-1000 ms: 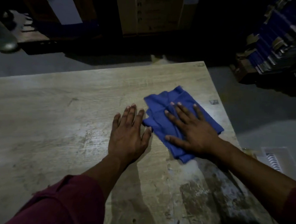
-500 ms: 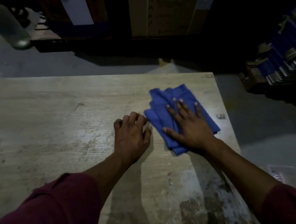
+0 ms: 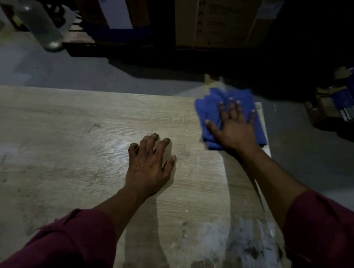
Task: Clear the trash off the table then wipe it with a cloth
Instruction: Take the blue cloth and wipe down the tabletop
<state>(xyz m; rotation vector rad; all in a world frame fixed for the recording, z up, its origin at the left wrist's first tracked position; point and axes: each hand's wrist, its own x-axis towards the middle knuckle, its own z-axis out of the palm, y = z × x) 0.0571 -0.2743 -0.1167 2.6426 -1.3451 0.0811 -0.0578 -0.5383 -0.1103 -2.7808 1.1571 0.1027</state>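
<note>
A folded blue cloth (image 3: 210,113) lies at the far right corner of the pale wooden table (image 3: 69,138), its far edge hanging over the table's rim. My right hand (image 3: 236,126) presses flat on the cloth with fingers spread. My left hand (image 3: 149,167) rests on the bare tabletop near the middle, fingers curled and apart, holding nothing. No trash shows on the table.
Dirty dark and whitish stains (image 3: 237,249) mark the near right of the table. Beyond the far edge is grey floor, a cardboard box (image 3: 221,21), a wooden pallet (image 3: 78,38) and a bottle (image 3: 40,22). Stacked blue items (image 3: 346,101) sit at right.
My right hand has pushed the cloth away from me to the table's far right corner. My left hand's fingers have curled; it stays on the tabletop.
</note>
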